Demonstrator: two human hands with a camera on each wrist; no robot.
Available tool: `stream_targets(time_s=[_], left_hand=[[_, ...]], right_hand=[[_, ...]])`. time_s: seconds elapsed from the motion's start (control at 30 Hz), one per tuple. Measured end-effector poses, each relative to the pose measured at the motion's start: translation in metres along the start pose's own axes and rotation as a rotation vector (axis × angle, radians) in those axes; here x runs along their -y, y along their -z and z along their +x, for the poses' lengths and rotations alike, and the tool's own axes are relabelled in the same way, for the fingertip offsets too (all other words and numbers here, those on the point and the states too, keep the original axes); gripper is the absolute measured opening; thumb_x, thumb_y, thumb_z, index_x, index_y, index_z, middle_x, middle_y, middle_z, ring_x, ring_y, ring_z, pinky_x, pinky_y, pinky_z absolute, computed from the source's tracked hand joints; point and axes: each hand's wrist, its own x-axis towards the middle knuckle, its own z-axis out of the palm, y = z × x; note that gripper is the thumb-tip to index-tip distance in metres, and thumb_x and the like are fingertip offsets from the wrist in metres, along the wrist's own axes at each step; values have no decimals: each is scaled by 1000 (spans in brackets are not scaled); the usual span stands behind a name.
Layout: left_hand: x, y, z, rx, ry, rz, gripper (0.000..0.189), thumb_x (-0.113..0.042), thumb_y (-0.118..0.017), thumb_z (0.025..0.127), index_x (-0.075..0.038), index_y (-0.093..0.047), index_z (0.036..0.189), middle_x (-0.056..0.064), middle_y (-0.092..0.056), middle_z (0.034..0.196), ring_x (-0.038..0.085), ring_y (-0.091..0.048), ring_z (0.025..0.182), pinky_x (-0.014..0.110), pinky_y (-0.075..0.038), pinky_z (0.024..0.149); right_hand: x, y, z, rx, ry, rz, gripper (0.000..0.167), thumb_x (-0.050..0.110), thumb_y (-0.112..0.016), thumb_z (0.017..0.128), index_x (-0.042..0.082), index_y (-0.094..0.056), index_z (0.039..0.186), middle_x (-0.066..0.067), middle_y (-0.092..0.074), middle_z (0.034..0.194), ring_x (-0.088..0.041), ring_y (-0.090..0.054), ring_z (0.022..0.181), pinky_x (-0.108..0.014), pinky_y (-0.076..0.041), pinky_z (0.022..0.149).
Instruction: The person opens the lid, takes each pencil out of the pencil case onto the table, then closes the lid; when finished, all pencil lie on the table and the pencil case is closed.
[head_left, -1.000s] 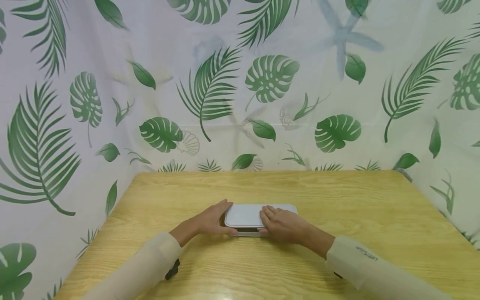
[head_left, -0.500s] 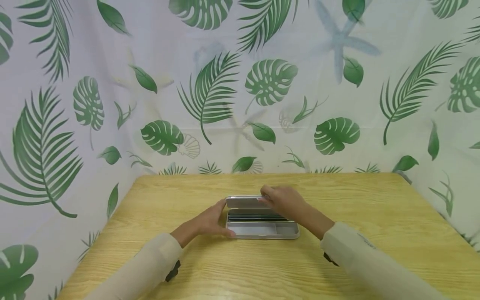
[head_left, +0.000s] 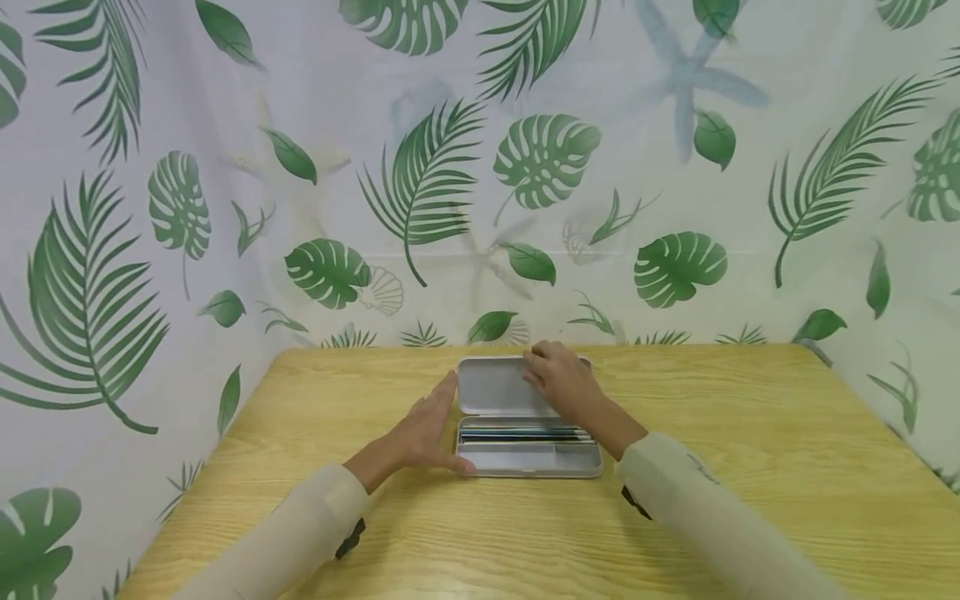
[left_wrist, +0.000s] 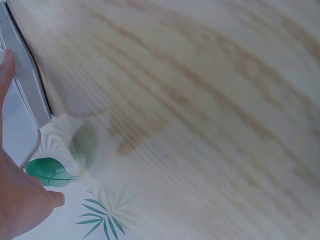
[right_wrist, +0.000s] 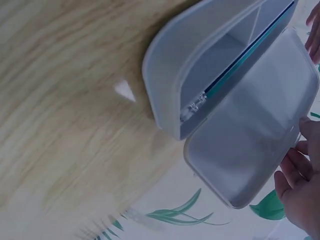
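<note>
A pale grey pencil case [head_left: 525, 462] lies on the wooden table, its hinged lid [head_left: 491, 387] swung up and back. Several pencils or pens [head_left: 517, 435] lie lengthwise in its rear part; teal and clear ones show in the right wrist view. My right hand [head_left: 561, 379] holds the lid's upper edge, with thumb and fingers at the rim in the right wrist view. At the case's left end, my left hand [head_left: 426, 429] is spread, thumb against the front left corner and straight fingers reaching along the side toward the lid.
The wooden table [head_left: 337, 517] extends around the case. White cloth printed with green leaves [head_left: 450, 308] hangs behind the table and along both sides. A small divider [head_left: 555, 457] splits the front tray of the case.
The lid has gone from nearly closed to swung open away from me, lifted by my right hand, which moved up and back. My left hand has stayed at the left end, its fingers spreading straighter.
</note>
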Motion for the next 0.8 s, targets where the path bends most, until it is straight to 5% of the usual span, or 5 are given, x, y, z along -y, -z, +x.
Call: stream_targets(time_s=[0.17,0.43,0.6,0.8], left_hand=[[-1,1,1,-3,-41,38,138,-64,-78,61,-4,7,152,12,3,161,30,-8,148,57,-15,118],[-6,6,4,153,22,17,125,-60,-76,68,-4,-4,153,12,-7,160,27,-14,148,53,-18,119],[-6,10,7,192,30,-22,125,-56,-79,67,-2,-5,152,15,-8,160,29,-15,147,49,-18,119],[-1,6,11,213,35,-96,128,-53,-80,67,-2,0,152,15,-3,160,30,-13,147,41,-18,120]], right_hand=[[-7,-11,-2,99,-85,50,36,17,-63,92,-4,-59,121,-20,-62,119,-35,-58,112,-46,-49,97],[-20,-25,-8,253,-152,155,46,25,-47,100,-4,-44,136,-26,-48,138,-42,-42,131,-53,-34,111],[-20,-18,-14,246,-204,208,39,16,-53,97,-7,-52,128,-25,-55,131,-41,-50,124,-52,-39,106],[-23,4,-31,267,-294,373,21,10,-61,91,-3,-69,105,-17,-71,102,-31,-66,96,-42,-56,82]])
